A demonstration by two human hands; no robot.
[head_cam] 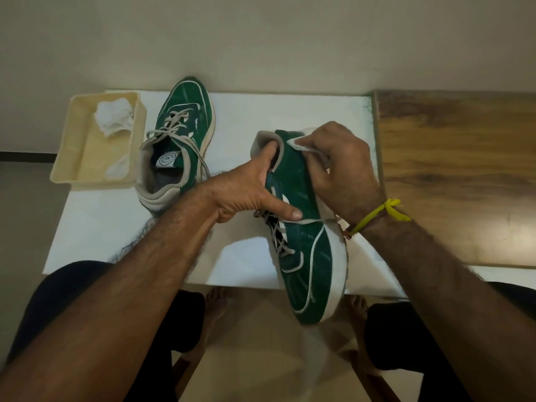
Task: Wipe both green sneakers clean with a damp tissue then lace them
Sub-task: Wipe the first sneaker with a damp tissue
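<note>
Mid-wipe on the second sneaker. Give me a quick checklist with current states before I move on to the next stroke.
1. Left hand steadies the held sneaker, fingers inside the collar: ok.
2. Right hand has a grip on the tissue against the heel side: ok.
3. Tissue damp enough: cannot tell.
4. Spare tissues in the cream tray: ok.
5. Other sneaker resting on the white mat, clear of the hands: ok.
6. Held sneaker's laces threaded; tied or not: cannot tell.
</note>
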